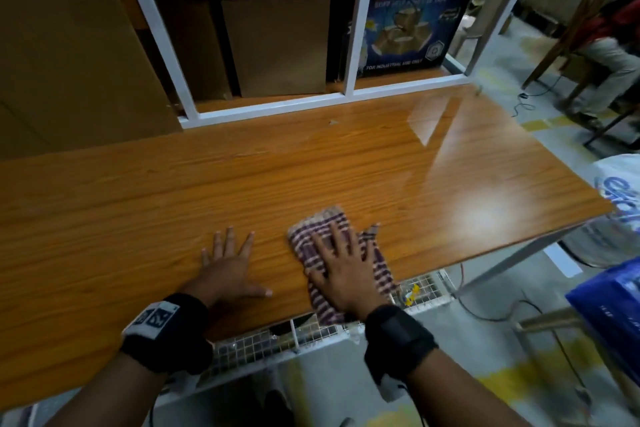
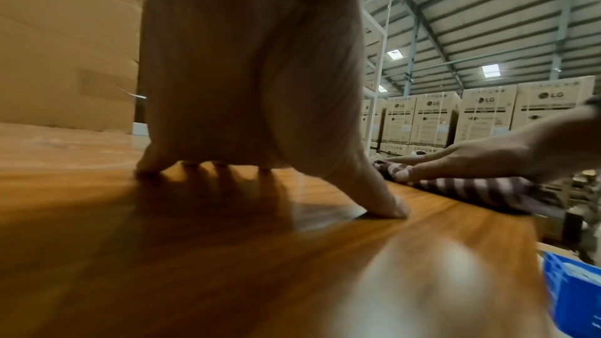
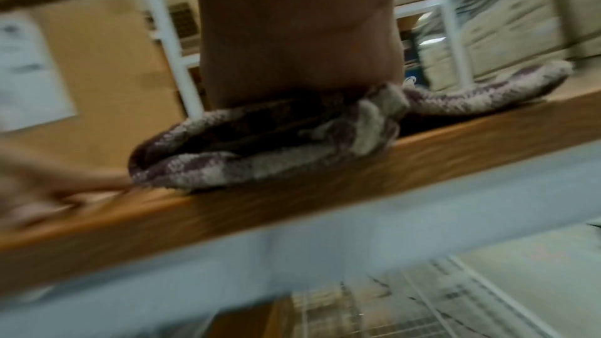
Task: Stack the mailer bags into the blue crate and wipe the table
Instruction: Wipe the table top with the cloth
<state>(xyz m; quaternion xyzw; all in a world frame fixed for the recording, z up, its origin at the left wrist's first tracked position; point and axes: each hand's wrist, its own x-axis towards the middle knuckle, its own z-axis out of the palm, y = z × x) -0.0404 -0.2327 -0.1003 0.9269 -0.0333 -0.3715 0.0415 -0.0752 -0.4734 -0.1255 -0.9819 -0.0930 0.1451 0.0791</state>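
Wiping stage of the task. The right hand (image 1: 346,263) lies flat with fingers spread on a folded striped cloth (image 1: 313,224), pressing it to the wooden bench (image 1: 311,166) at the near edge, where part of the cloth overhangs the rim; the right wrist view shows the same overhang, blurred, which suggests the cloth is in motion. The left hand (image 1: 230,270) rests open on the bare bench just beside the cloth, palm down and fingers splayed, holding nothing, apparently as a brace. No mailer bags are visible on the bench, so the stacking step appears complete; the blue crate (image 1: 609,308) stands off the right end of the bench, only partly in view, and its contents cannot be confirmed from these views. The bench reflects glare toward the far right, but which areas are already wiped cannot be told. Remaining work, by judgement: passes over the rest of the surface.
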